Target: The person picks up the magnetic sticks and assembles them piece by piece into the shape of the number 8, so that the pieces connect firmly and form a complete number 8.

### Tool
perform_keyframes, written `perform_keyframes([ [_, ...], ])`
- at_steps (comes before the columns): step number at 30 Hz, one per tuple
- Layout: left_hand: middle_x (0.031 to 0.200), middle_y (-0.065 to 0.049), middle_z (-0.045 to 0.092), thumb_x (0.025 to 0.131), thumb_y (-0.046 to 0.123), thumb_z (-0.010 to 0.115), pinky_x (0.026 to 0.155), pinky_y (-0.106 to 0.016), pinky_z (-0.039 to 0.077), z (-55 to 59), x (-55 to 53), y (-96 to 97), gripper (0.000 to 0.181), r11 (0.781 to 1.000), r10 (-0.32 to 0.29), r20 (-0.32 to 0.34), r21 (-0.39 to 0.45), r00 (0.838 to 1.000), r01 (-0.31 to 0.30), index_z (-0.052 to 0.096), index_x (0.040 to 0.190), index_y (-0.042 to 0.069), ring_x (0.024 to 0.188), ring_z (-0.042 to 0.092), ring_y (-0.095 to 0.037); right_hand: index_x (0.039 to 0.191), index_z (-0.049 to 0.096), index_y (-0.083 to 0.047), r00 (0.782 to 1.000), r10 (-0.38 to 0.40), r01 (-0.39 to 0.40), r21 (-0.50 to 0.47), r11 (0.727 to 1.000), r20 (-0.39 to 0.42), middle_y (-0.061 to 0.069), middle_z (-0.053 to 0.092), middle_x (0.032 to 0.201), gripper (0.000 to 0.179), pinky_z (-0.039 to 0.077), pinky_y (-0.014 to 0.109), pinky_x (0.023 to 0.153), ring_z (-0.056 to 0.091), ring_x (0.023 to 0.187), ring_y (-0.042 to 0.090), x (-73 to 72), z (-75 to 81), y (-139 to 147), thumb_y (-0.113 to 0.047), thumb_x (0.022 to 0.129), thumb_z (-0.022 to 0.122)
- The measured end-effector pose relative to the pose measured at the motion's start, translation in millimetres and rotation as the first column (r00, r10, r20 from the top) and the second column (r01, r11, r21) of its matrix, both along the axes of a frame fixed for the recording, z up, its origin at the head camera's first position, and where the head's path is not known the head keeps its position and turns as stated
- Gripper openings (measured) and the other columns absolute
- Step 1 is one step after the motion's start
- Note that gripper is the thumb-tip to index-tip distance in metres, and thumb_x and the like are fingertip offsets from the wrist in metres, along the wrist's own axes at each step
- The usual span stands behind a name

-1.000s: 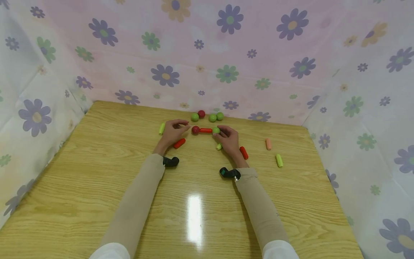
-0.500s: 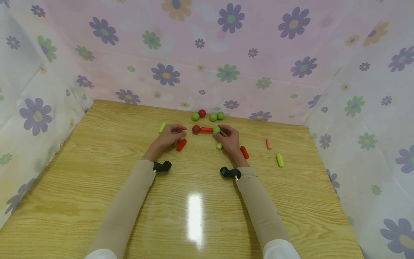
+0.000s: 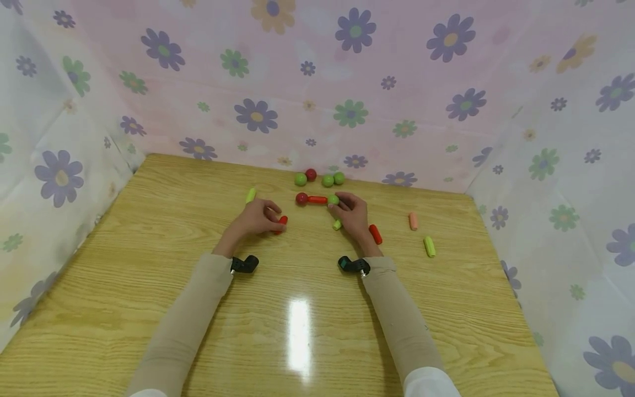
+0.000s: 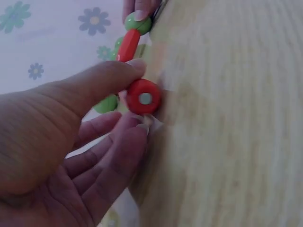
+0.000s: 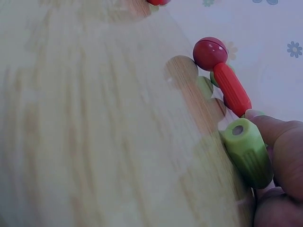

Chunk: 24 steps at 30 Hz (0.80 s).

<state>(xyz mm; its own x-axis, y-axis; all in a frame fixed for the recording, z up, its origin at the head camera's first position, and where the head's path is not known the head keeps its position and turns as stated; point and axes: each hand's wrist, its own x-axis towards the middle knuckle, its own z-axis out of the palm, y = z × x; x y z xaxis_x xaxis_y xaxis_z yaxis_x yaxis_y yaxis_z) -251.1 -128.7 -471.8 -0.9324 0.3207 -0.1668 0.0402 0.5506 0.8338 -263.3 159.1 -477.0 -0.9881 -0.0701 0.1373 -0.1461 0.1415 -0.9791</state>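
My left hand point(image 3: 254, 217) pinches a loose red ribbed rod point(image 3: 283, 221) between thumb and fingers, low over the wooden table. In the left wrist view that rod's round end point(image 4: 144, 97) faces the camera, with a silvery disc in its centre. My right hand point(image 3: 353, 214) holds a green ball point(image 3: 333, 200) between thumb and fingers. That ball joins one end of another red rod point(image 3: 317, 200), whose other end meets a dark red ball point(image 3: 301, 198). Close beside the right thumb lies a short yellow-green rod point(image 5: 248, 153), partly hidden by the hand in the head view.
Behind the joined piece sit a green ball point(image 3: 300, 179), a red ball point(image 3: 311, 175) and two more green balls point(image 3: 328, 181). Right of the right wrist lie a red rod point(image 3: 375, 234), a pink rod point(image 3: 413, 221) and a yellow-green rod point(image 3: 429, 246). Another yellow-green rod point(image 3: 251, 195) is beyond the left hand.
My left hand has moved away from the dark red ball, back toward me and left, and now grips the loose red rod, which has turned slightly. The right hand stays on the green ball.
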Motion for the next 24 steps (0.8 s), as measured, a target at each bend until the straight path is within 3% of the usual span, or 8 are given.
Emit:
perform_keyframes([
  [8, 0.099, -0.012, 0.073, 0.087, 0.023, 0.082, 0.074, -0.030, 0.052, -9.6, 4.8, -1.2, 0.034, 0.999, 0.026, -0.031, 0.020, 0.999, -0.025, 0.072, 0.113, 0.002, 0.088, 0.067, -0.022, 0.129, 0.059, 0.016, 1.000, -0.001, 0.001, 0.001, 1.000, 0.001, 0.033, 0.058, 0.132, 0.040, 0.044, 0.044, 0.111, 0.055, 0.129, 0.040, -0.9, -1.8, 0.5, 0.006, 0.092, 0.070],
  [16, 0.111, -0.017, 0.072, 0.098, 0.018, 0.070, 0.072, -0.028, 0.053, -16.8, 3.4, -6.4, 0.032, 0.986, -0.044, 0.018, 0.159, 0.999, 0.041, 0.068, 0.126, 0.002, 0.088, 0.068, -0.018, 0.129, 0.060, 0.015, 1.000, 0.005, -0.005, -0.004, 1.000, 0.007, 0.032, 0.058, 0.132, 0.039, 0.044, 0.042, 0.110, 0.055, 0.130, 0.040, 0.2, -0.6, 1.9, 0.006, 0.092, 0.070],
  [20, 0.122, -0.023, 0.067, 0.105, 0.016, 0.059, 0.070, -0.028, 0.056, -14.9, 3.7, -6.7, 0.039, 0.960, -0.140, 0.076, 0.255, 0.987, 0.117, 0.057, 0.139, -0.002, 0.086, 0.069, -0.018, 0.129, 0.059, 0.016, 1.000, 0.008, -0.008, -0.010, 1.000, 0.007, 0.033, 0.058, 0.132, 0.040, 0.044, 0.043, 0.110, 0.055, 0.130, 0.040, 0.7, -0.7, 1.3, 0.006, 0.092, 0.070],
  [24, 0.128, -0.025, 0.059, 0.108, 0.011, 0.050, 0.077, -0.028, 0.058, -13.3, 6.1, -1.9, 0.044, 0.909, -0.241, 0.139, 0.380, 0.961, 0.173, 0.045, 0.147, -0.009, 0.087, 0.065, -0.016, 0.129, 0.059, 0.016, 1.000, 0.008, -0.008, -0.019, 1.000, 0.004, 0.033, 0.058, 0.132, 0.040, 0.044, 0.044, 0.111, 0.054, 0.130, 0.042, 0.5, -1.2, 0.0, 0.007, 0.092, 0.070],
])
